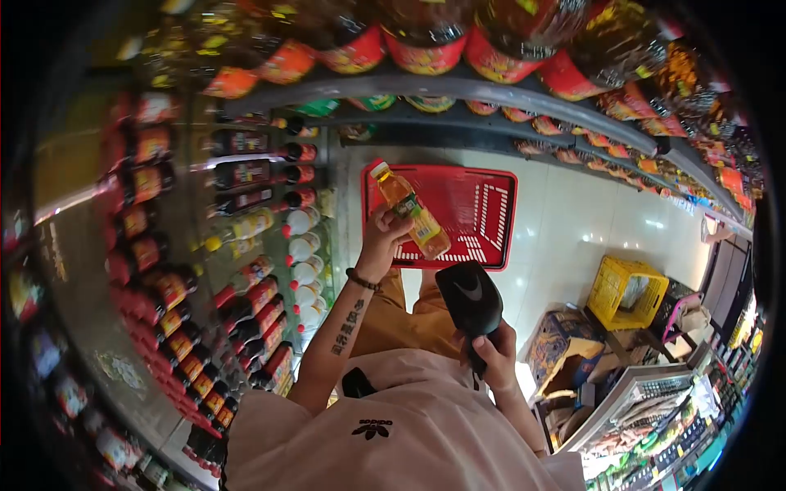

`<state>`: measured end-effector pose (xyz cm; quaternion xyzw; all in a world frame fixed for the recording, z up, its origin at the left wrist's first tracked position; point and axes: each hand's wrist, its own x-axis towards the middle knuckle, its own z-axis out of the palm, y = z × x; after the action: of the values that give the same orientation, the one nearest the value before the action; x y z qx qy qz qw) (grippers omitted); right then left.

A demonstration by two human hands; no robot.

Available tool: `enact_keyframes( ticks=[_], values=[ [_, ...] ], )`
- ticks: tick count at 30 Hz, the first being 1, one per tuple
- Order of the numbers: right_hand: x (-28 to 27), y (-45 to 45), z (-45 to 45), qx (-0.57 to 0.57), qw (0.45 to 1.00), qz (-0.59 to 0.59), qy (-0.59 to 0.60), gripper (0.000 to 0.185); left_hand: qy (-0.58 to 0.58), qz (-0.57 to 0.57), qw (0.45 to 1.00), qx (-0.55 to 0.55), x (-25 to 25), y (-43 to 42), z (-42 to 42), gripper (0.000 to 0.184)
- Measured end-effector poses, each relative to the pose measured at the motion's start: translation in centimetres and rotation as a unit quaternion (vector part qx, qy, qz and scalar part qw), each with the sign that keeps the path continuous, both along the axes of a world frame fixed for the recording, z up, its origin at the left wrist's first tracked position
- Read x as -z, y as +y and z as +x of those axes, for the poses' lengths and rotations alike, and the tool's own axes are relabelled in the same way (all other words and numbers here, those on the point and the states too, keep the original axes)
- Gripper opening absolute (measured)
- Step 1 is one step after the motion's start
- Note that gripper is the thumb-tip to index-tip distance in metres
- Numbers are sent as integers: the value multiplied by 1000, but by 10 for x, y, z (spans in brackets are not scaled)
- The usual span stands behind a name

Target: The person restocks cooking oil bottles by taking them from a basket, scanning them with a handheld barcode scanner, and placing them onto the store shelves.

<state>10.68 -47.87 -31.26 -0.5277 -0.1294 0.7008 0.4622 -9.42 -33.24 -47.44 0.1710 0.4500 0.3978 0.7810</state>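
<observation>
My left hand [388, 231] is wrapped round the middle of a bottle [425, 229] of amber liquid, with a yellow-green label and a pale cap. It holds the bottle tilted above a red shopping basket [446, 190], which stands on the floor in front of my legs. A black handheld barcode scanner [471, 296] is in my right hand [495, 358], gripped by its handle, with its broad head up toward the basket. The fingers of the right hand are partly hidden behind the handle. No other goods show inside the basket.
Shelves of dark sauce bottles [237, 173] rise close on the left. Large oil bottles [426, 45] line a shelf [458, 87] across the front. To the right, a yellow crate [626, 292] and an open cardboard box [562, 348] stand on the pale tiled floor [557, 214].
</observation>
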Motion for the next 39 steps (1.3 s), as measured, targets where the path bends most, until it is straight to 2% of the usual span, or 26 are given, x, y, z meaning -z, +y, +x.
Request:
enact_keyframes(
  ticks=[2, 3, 6, 8, 10, 14, 21, 39],
  values=[
    [-24, 7, -6, -53, 998, 33, 22, 53, 2, 47, 999, -17, -57, 6, -11, 45],
    [-39, 11, -9, -60, 996, 51, 51, 39, 2, 78, 997, -26, -81, 3, -17, 46],
    [-68, 18, -24, -99, 990, 98, 40, 39, 58, 168, 982, -65, -132, 3, -37, 49],
    [-83, 26, -34, -112, 984, 133, 48, 38, 32, 187, 977, -94, -166, 7, -49, 53],
    [-95, 28, -40, -146, 975, 159, 55, 36, 82, 264, 955, -111, -192, 4, -61, 58],
    [-119, 34, -54, -173, 961, 206, 62, 35, 118, 319, 933, -117, -230, 0, -80, 61],
    [-142, 38, -72, -199, 946, 252, 34, 38, 143, 363, 911, -134, -264, -2, -102, 64],
    [-158, 43, -99, -197, 945, 261, -3, 37, 130, 401, 896, -140, -287, 5, -124, 64]
  ],
)
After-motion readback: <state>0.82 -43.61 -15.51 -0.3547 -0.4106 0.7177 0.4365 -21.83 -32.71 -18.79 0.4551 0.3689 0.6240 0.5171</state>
